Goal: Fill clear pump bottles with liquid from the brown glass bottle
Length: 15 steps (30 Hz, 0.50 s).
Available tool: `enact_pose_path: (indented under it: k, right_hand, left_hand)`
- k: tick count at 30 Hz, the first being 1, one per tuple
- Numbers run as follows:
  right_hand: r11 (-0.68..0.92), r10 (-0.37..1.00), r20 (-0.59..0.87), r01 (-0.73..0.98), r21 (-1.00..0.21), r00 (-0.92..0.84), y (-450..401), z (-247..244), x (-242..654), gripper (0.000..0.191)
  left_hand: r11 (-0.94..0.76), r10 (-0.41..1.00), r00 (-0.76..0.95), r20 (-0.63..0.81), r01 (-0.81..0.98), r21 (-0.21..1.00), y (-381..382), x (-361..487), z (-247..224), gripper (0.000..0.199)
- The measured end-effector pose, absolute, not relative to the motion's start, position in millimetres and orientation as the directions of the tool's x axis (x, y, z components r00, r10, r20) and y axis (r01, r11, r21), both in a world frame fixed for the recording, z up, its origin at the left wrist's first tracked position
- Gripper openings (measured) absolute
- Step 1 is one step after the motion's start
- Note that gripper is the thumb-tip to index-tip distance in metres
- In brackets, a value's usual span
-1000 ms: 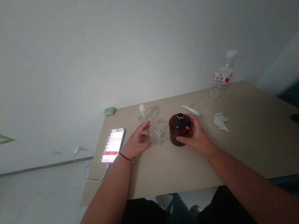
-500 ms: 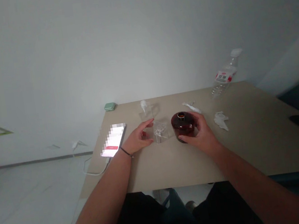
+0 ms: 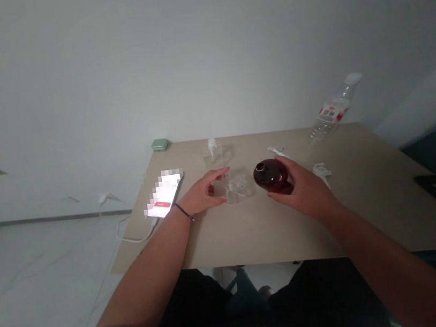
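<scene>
dark red round glass bottle (image 3: 272, 176) tilted, right hand (image 3: 307, 191) wrapping its fingers snugly round it; left hand (image 3: 202, 195) open, fingers spread, just beside a clear plastic box (image 3: 239, 186)

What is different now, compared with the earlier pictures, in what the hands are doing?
The right hand has lifted the dark red glass bottle off the table and tilted it, mouth leaning left. The left hand stays at the clear plastic box, and the phone lies as before.

Amber bottle (image 3: 272, 177) in right hand (image 3: 307, 191), clear box (image 3: 238, 186)
</scene>
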State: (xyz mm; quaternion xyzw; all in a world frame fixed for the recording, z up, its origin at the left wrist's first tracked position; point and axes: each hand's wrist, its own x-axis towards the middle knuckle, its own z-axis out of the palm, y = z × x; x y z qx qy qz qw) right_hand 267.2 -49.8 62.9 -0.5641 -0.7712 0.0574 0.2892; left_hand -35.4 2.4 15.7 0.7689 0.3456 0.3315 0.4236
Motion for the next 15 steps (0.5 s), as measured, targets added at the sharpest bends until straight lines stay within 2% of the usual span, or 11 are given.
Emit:
enact_pose_path:
  k: [6,15]
  right_hand:
    - [0.384,0.889,0.353,0.893,-0.235,-0.290,-50.9,67.3,263.6,0.080]
    - [0.421,0.866,0.326,0.905,-0.067,-0.379,-49.3,67.5,258.9,0.066]
  left_hand:
    - [-0.409,0.808,0.543,0.228,0.239,0.881,2.5,-35.5,12.9,0.081]
    - [-0.372,0.821,0.532,0.206,0.224,0.901,1.6,-34.7,11.2,0.081]
